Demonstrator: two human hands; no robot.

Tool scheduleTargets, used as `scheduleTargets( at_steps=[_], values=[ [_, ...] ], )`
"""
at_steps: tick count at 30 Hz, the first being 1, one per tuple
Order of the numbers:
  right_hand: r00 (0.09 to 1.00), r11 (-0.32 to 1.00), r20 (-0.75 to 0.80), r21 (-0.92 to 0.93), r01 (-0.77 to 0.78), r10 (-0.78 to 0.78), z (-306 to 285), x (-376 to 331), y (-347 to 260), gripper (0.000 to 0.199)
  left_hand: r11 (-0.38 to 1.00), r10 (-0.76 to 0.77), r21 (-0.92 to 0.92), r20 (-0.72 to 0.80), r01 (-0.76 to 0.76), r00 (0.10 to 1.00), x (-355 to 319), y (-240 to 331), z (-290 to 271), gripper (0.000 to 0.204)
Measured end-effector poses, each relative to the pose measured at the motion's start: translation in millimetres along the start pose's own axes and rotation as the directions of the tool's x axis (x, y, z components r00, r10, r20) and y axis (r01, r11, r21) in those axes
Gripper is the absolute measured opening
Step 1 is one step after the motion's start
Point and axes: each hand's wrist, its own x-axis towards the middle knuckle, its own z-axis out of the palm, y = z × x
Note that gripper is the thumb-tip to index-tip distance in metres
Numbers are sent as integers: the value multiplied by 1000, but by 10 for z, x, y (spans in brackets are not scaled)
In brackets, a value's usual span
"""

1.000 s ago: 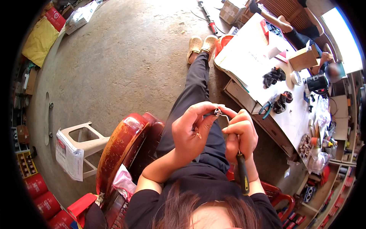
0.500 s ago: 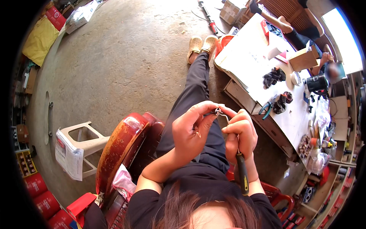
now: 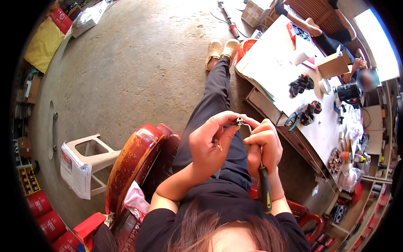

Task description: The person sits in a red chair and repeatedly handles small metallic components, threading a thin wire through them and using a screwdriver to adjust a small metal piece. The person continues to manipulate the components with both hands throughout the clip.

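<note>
Between the thumb and forefinger of my left hand [image 3: 211, 145] is a small shiny metal part [image 3: 239, 122], its kind too small to make out. A thin coppery bit [image 3: 218, 146] shows by the same hand's curled lower fingers. My right hand [image 3: 267, 145] is wrapped round a hand tool [image 3: 265, 189] with a black and yellow handle and a thin bent metal shaft. The shaft's far end meets the small metal part, and the handle hangs below my fist. Both hands are close together above my lap; the exact contact at the tip is partly hidden by fingers.
To the right, a white-topped table [image 3: 268, 63] holds pliers [image 3: 294, 119], dark gloves [image 3: 301, 85] and an open cardboard box [image 3: 334, 65]. Another person [image 3: 336, 42] lies beyond it. At left are a red wooden armrest [image 3: 134, 164] and a beige stool [image 3: 94, 151].
The tool's handle has shifted very slightly left and up in my right hand. My left hand and the small metal part stay almost where they were.
</note>
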Motion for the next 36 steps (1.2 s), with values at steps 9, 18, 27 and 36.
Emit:
scheduleTargets(
  at_steps=[9,18,27,36],
  values=[
    [999,1000,-48,7,10,-10,31,-7,19,20,999,44,6,-30,-44,999,25,-46,18,21],
    [1000,1000,-19,-1,13,-13,1,-30,37,20,999,39,-5,-36,-39,999,36,-43,33,22],
    [1000,1000,-16,-10,12,-12,-3,-19,23,20,996,84,48,-45,-81,995,46,-40,38,21],
    [1000,1000,-11,14,-9,9,-26,-32,32,20,994,96,59,-39,-93,995,55,-24,42,21]
  ],
)
